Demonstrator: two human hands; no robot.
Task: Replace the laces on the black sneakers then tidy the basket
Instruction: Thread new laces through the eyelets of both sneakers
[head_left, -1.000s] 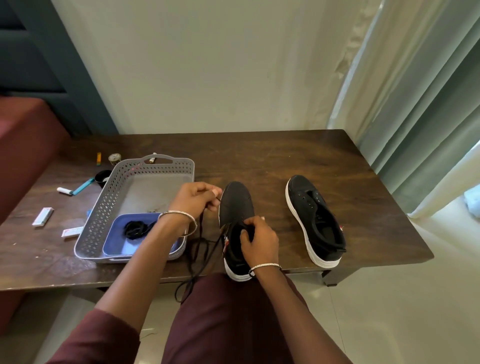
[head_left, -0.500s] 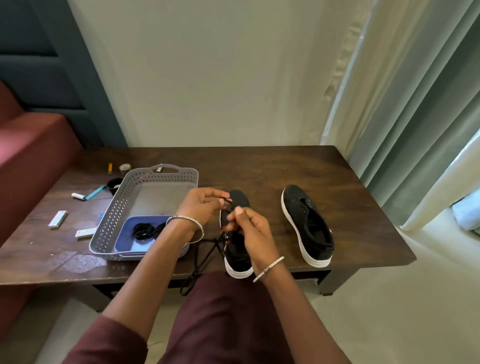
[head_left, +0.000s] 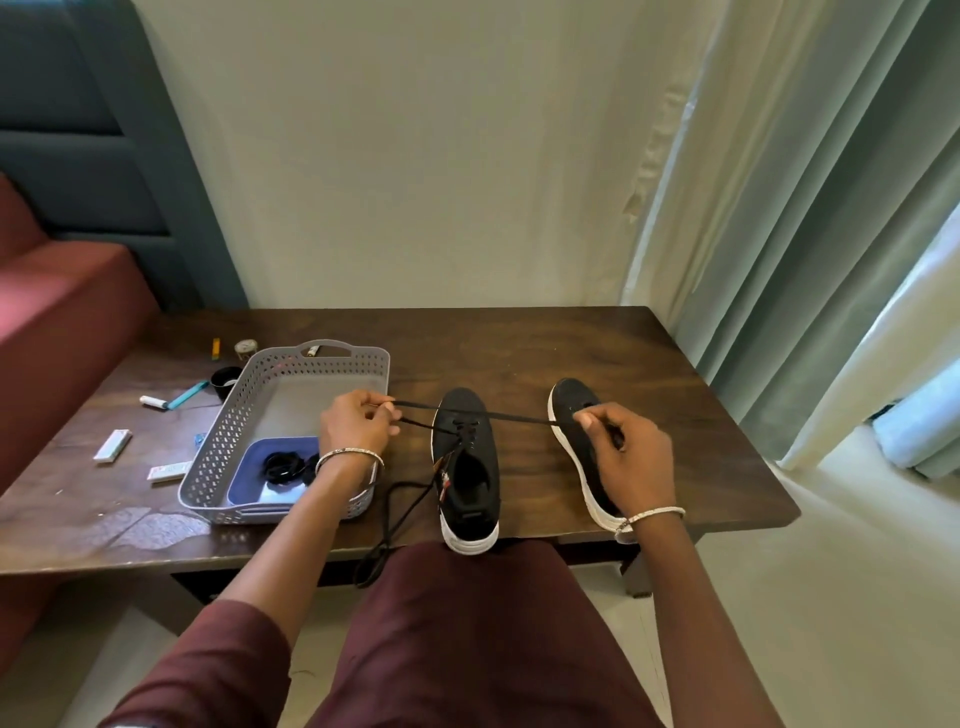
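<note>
**Mia:** What is the biggest thing there?

**Tom:** The brown table (head_left: 519, 343). A grey basket (head_left: 332, 349) sits on its left part. A blue tray (head_left: 249, 470) lies in the near end of the basket, with a black coil (head_left: 283, 465) in it. It could be more laces, but it is too small to tell.

**Mia:** Where are the shoes?

**Tom:** Both are on the table, toes pointing away from the person. The middle sneaker (head_left: 467, 483) stands at the near edge, just right of the basket. The other sneaker (head_left: 571, 402) is further right, partly behind a hand.

**Mia:** What are the hands doing?

**Tom:** The left hand (head_left: 353, 431) is up over the basket's right wall, and its grip pinches the lace (head_left: 519, 415). The right hand (head_left: 631, 457) is in front of the other sneaker, and its grip pinches the lace's far end. The lace runs tight from one hand, through the front holes of the middle sneaker, to the other hand. A loose bit hangs in a loop over the table's near edge.

**Mia:** So which step is it?

**Tom:** It looks like the lacing step on the middle sneaker, down at the toe holes. The basket is not tidied yet. Little things lie on the table to its left.

**Mia:** What comes next?

**Tom:** Most likely the person must make both sides even, then poke each tip through the next holes. The holes are tiny, so the tips need careful aim. The loose loop could snag on the table edge.
</note>
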